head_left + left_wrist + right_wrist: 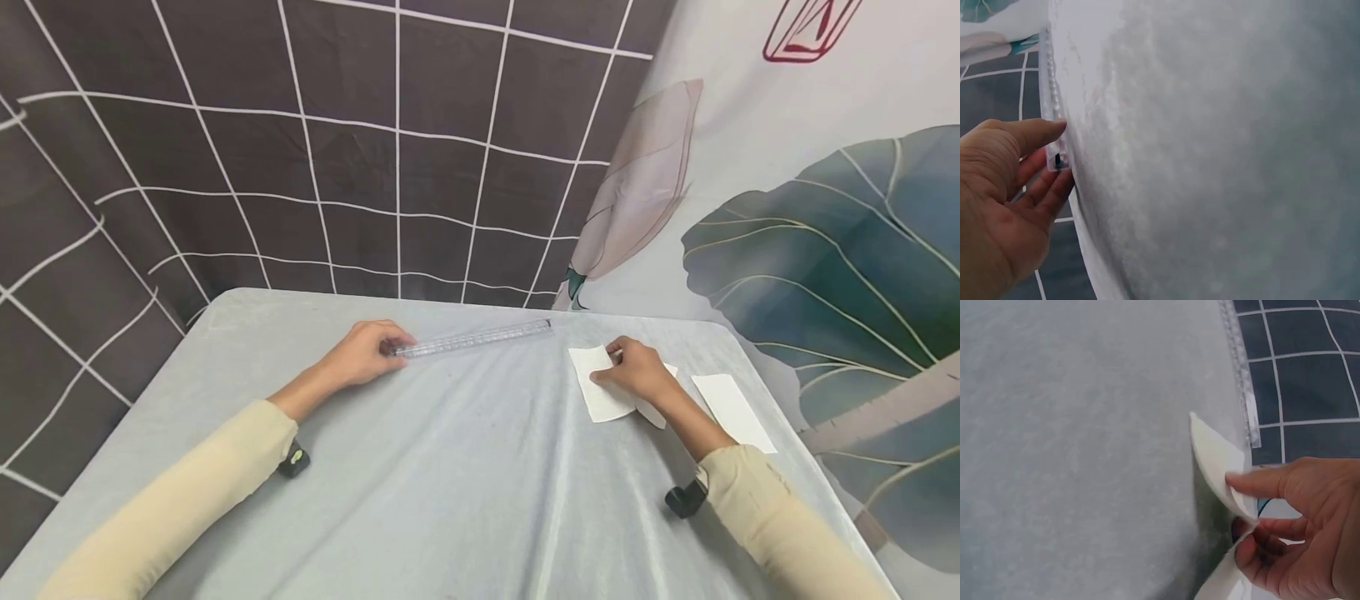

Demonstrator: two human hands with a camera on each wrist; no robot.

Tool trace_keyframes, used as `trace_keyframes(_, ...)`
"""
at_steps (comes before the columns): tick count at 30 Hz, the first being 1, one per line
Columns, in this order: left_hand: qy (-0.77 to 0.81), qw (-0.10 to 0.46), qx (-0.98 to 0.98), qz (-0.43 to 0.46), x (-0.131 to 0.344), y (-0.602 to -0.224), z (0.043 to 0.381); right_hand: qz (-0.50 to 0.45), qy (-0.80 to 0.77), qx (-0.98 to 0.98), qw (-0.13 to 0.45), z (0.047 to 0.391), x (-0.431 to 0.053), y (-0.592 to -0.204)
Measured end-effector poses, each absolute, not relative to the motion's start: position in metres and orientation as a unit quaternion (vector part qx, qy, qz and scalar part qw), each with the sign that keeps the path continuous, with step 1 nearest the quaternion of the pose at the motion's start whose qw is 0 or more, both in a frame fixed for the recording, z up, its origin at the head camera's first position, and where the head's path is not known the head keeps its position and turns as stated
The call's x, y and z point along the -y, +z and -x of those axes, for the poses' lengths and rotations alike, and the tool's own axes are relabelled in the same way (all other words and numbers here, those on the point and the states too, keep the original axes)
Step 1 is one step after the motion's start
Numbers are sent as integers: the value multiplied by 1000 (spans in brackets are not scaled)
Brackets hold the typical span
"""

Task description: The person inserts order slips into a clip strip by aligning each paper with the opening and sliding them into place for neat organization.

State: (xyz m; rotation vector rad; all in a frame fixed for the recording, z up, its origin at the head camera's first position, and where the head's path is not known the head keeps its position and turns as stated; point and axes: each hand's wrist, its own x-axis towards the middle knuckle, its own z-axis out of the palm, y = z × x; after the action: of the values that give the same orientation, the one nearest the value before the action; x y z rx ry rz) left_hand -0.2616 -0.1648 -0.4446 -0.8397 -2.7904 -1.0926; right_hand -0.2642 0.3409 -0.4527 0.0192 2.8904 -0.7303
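Observation:
My left hand (pixel 363 354) grips the near end of a long, clear plastic strip-like piece (pixel 476 337) with a ridged pattern, lying aslant near the table's back edge. In the left wrist view, the thumb is on one side of the plastic piece (pixel 1047 81) and the fingers are behind it. My right hand (pixel 637 371) pinches a white paper-like sheet (pixel 603 387). In the right wrist view, that sheet (pixel 1216 456) bends up off the cloth between thumb and fingers. More white material shows below the fingers; whether it is the same sheet I cannot tell.
Another white rectangular sheet (pixel 735 412) lies flat at the right, near the table's edge. A pale grey cloth with soft wrinkles covers the table (pixel 420 483). Behind it hangs a dark curtain with a white grid (pixel 442 167), and a leaf-printed curtain (pixel 847 250) is on the right.

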Motion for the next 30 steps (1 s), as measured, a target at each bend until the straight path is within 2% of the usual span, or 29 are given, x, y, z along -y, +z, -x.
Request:
trace_keyframes(5,-357,-10,897,262,170,-444,261,-13,-319,-942,100,242,-317,-411)
trace_keyframes(9,-365,-29,895,256,172,-442,262,-33,-382,-916,113,242,-314,-401)
trace_keyframes(19,-339,-43,911,229,168,-438,263,-89,-428,-893,107,258,-314,-408)
trace_keyframes(30,-336,-41,916,217,170,-436,262,-93,-451,-881,106,274,-300,-422)
